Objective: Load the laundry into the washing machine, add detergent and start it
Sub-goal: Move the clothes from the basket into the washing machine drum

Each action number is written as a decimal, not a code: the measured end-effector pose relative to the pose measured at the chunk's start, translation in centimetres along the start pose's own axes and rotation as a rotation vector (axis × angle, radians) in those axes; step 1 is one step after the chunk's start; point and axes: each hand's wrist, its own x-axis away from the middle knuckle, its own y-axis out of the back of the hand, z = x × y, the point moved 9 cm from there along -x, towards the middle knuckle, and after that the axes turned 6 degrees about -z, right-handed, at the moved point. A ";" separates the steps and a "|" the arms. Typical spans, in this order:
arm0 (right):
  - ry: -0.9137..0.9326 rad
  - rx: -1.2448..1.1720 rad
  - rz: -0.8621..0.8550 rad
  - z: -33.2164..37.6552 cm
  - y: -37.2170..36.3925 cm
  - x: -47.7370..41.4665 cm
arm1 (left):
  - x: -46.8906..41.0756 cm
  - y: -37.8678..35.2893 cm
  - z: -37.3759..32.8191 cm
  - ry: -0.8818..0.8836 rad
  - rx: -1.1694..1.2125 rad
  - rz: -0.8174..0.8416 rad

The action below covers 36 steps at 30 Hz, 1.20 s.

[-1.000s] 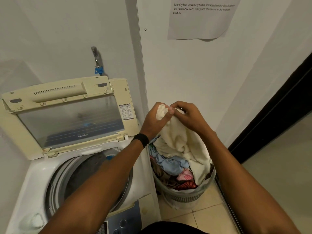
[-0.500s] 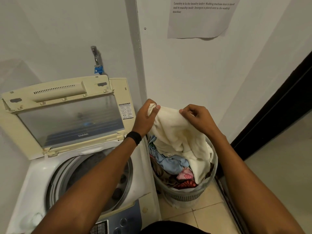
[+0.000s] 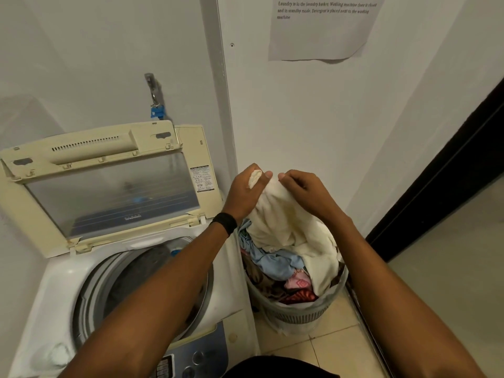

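Observation:
A top-loading washing machine [image 3: 54, 290] stands at the left with its lid [image 3: 109, 192] raised and its drum [image 3: 141, 279] open. To its right a grey laundry basket [image 3: 300, 315] sits on the floor, full of mixed clothes. A cream towel [image 3: 289, 230] rises out of the basket. My left hand [image 3: 245, 195] grips its top edge, and my right hand [image 3: 305, 192] pinches the same edge close beside it. Both hands are above the basket's rim. No detergent is visible.
The machine's blue control panel [image 3: 196, 358] is at the bottom. A tap [image 3: 152, 88] is on the wall behind the lid. A printed sheet [image 3: 321, 25] hangs on the wall. A dark door frame [image 3: 441, 170] runs along the right. The floor is tiled.
My hands were together, spread apart along the towel's edge half a second ago, and have come back close together. The towel is still held above the basket.

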 end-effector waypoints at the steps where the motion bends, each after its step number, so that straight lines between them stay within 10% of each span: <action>1: -0.013 0.037 0.003 -0.4 0.4 0.2 | -0.2 0.5 0.0 -0.008 -0.008 -0.018; 36: 0.098 -0.091 0.021 4.2 0.2 -1.6 | -1.0 -0.1 -1.7 0.021 0.103 -0.038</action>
